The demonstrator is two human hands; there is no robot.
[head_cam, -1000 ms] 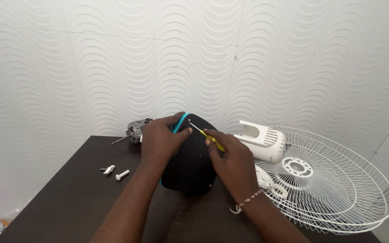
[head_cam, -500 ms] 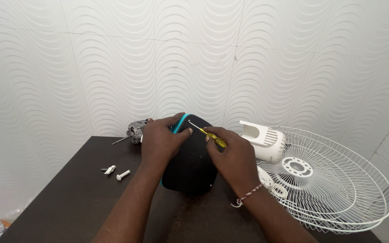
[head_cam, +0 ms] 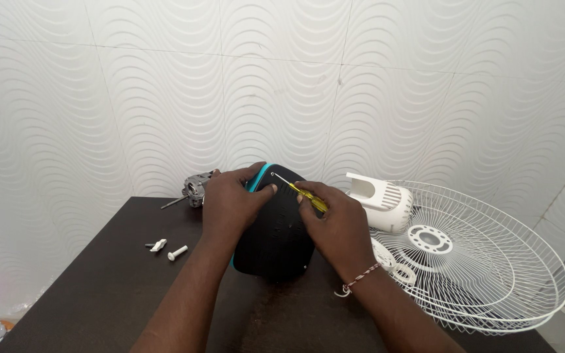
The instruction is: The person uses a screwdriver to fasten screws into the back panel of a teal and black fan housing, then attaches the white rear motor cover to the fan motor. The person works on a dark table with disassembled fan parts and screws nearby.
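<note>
Black domed housing (head_cam: 274, 238), smooth plastic with a teal rim along its far edge, stands on the dark counter (head_cam: 99, 294) directly in front of the wavy-ribbed white wall tiles. On the housing's left shoulder lies the left hand (head_cam: 230, 206), fingers curled and pressed on the shell. The right hand (head_cam: 338, 225) pinches a thin yellow-handled screwdriver (head_cam: 299, 190), its metal tip touching the housing's top. Right of the housing sit a white slotted plastic cover (head_cam: 380, 204) and a round white wire fan guard (head_cam: 485, 261). Behind-left of the housing is a grey metal motor (head_cam: 196, 186); further left lie two small white fasteners (head_cam: 168, 249).
</note>
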